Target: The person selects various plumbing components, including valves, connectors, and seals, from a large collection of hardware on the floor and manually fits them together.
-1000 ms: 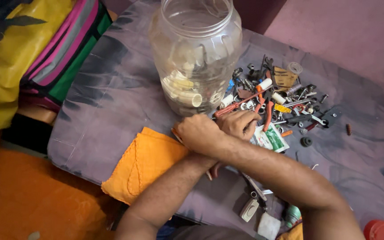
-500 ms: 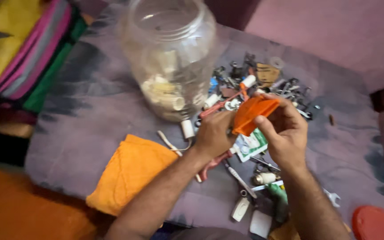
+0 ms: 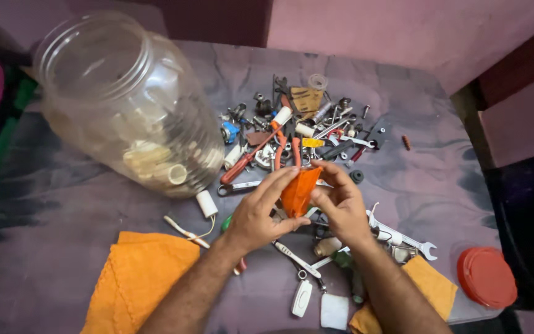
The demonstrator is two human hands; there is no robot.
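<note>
Both hands, left hand (image 3: 256, 218) and right hand (image 3: 342, 207), pinch a small orange plastic piece (image 3: 298, 190) between fingertips above the heap of small metal tools and screws (image 3: 304, 133), best held firmly and turned slowly so it cannot drop.

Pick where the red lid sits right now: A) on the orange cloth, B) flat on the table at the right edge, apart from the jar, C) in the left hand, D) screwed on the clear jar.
B: the red lid lies flat on the table at the right edge, far from the open-mouthed clear jar; both hands pinch an orange piece.
</note>
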